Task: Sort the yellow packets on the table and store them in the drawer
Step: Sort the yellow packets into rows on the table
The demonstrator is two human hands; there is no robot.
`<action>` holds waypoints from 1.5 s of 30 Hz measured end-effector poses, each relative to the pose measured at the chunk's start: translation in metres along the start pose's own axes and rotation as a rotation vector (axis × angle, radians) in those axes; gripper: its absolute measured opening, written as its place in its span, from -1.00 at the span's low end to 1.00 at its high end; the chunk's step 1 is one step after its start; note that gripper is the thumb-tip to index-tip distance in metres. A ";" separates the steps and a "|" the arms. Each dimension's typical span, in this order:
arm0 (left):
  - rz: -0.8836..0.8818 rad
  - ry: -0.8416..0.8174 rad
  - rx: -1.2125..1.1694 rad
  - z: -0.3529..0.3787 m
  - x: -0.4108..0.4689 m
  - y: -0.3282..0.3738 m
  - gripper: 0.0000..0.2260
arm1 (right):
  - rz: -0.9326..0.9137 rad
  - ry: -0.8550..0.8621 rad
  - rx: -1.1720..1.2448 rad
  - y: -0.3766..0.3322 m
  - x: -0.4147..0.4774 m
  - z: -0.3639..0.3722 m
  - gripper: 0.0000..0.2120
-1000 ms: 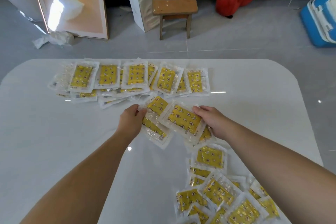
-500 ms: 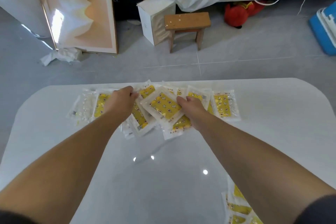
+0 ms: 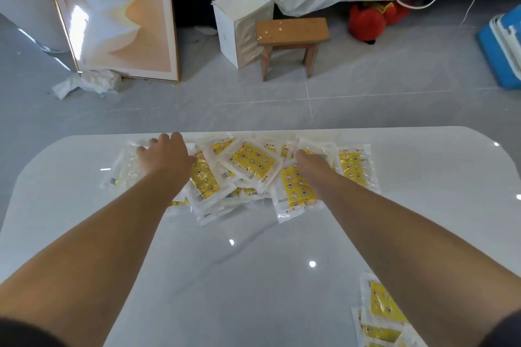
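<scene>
A heap of yellow packets (image 3: 253, 162) in clear wrappers lies along the far edge of the white table (image 3: 253, 276). My left hand (image 3: 166, 156) rests flat on the left end of the heap, fingers spread, holding nothing. My right hand (image 3: 310, 162) is on the right part of the heap, its fingers curled down among the packets and its thumb against the topmost one. A second group of yellow packets (image 3: 383, 310) lies at the near right corner, partly hidden by my right forearm. No drawer is in view.
Beyond the table's far edge is grey tiled floor with a small wooden stool (image 3: 291, 34), a white box (image 3: 234, 28), a framed picture (image 3: 118, 14) leaning upright, a red toy (image 3: 369, 20) and a blue cooler (image 3: 501, 48) at the right.
Both hands carried the packets they held from the table's middle to the far row and set them onto it. My left hand has let go and now lies flat. The view tilted up.
</scene>
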State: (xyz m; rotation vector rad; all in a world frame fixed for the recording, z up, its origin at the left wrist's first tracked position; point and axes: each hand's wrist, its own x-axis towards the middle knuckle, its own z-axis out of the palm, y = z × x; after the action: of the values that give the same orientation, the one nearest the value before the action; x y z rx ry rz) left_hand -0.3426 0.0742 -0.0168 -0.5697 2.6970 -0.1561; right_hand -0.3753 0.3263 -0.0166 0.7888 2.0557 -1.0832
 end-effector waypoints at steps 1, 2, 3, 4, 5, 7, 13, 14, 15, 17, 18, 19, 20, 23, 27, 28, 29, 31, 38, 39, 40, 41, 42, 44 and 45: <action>0.039 0.032 0.008 0.001 -0.002 0.001 -0.57 | -0.015 0.053 -0.030 0.001 0.001 -0.007 -0.71; 0.103 0.057 -0.026 0.000 -0.005 0.005 -0.56 | -0.021 0.112 -0.039 0.001 0.002 -0.014 -0.71; 0.195 0.055 -0.082 0.000 -0.009 0.011 -0.55 | -0.022 0.164 -0.032 0.001 0.003 -0.020 -0.70; 0.318 0.026 -0.129 0.000 -0.014 0.018 -0.53 | -0.029 0.206 -0.023 0.001 0.004 -0.025 -0.66; 0.447 -0.019 -0.143 0.001 -0.020 0.028 -0.51 | -0.043 0.229 -0.019 0.000 0.005 -0.029 -0.61; 0.625 -0.123 -0.087 0.007 -0.030 0.047 -0.49 | -0.094 0.221 -0.020 0.002 0.008 -0.034 -0.54; 0.601 -0.230 -0.056 0.019 -0.036 0.067 -0.52 | -0.294 0.231 -0.462 0.025 0.004 -0.031 -0.55; 0.615 -0.208 -0.045 0.020 -0.037 0.065 -0.53 | -0.395 0.262 -0.570 0.028 0.002 -0.028 -0.58; 0.630 -0.190 -0.042 0.020 -0.038 0.063 -0.54 | -0.499 0.269 -0.631 0.029 -0.001 -0.024 -0.59; 0.654 -0.165 -0.057 0.019 -0.041 0.059 -0.57 | -0.685 0.215 -0.684 0.022 -0.006 -0.012 -0.60; 0.659 -0.157 -0.082 0.019 -0.043 0.058 -0.57 | -0.747 0.156 -0.715 0.017 -0.006 -0.005 -0.57; 0.654 -0.156 -0.123 0.020 -0.044 0.057 -0.58 | -0.793 0.087 -0.768 0.013 -0.006 0.004 -0.53; 0.630 -0.158 -0.196 0.020 -0.044 0.056 -0.58 | -0.821 0.020 -0.826 0.009 -0.005 0.013 -0.49; 0.461 -0.116 -0.441 0.019 -0.033 0.054 -0.61 | -0.832 -0.072 -0.963 0.006 0.003 0.036 -0.53; 0.255 -0.088 -0.436 0.009 0.002 0.062 -0.64 | -0.839 0.027 -0.992 0.009 0.009 0.044 -0.60; 0.207 -0.110 -0.418 0.007 0.011 0.065 -0.65 | -0.847 0.044 -1.005 0.010 0.010 0.045 -0.60; 0.170 -0.139 -0.400 0.006 0.018 0.068 -0.67 | -0.859 0.059 -1.019 0.010 0.011 0.045 -0.61; 0.135 -0.188 -0.374 0.007 0.029 0.072 -0.76 | -0.882 0.080 -1.025 0.010 0.012 0.047 -0.61; 0.123 -0.172 -0.126 0.016 0.052 0.078 -0.73 | -0.936 0.123 -0.969 0.013 0.021 0.052 -0.67; 0.116 -0.180 -0.091 0.020 0.055 0.077 -0.67 | -0.934 0.125 -0.962 0.013 0.022 0.053 -0.68; 0.101 -0.192 -0.090 0.023 0.058 0.076 -0.63 | -0.935 0.131 -0.959 0.013 0.023 0.053 -0.68; 0.085 -0.204 -0.117 0.025 0.059 0.075 -0.61 | -0.935 0.137 -0.960 0.013 0.024 0.054 -0.69; 0.072 -0.209 -0.157 0.025 0.059 0.073 -0.61 | -0.930 0.141 -0.961 0.012 0.025 0.054 -0.69; 0.053 -0.195 -0.255 0.026 0.059 0.071 -0.68 | -0.901 0.129 -0.953 0.011 0.026 0.056 -0.70; 0.036 -0.186 -0.318 0.027 0.059 0.071 -0.73 | -0.886 0.116 -0.933 0.010 0.026 0.057 -0.71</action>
State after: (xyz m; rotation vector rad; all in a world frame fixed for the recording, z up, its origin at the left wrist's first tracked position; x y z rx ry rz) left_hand -0.4080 0.1141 -0.0743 -0.5933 2.5610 0.3260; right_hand -0.3670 0.2870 -0.0660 -0.5856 2.6853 -0.3149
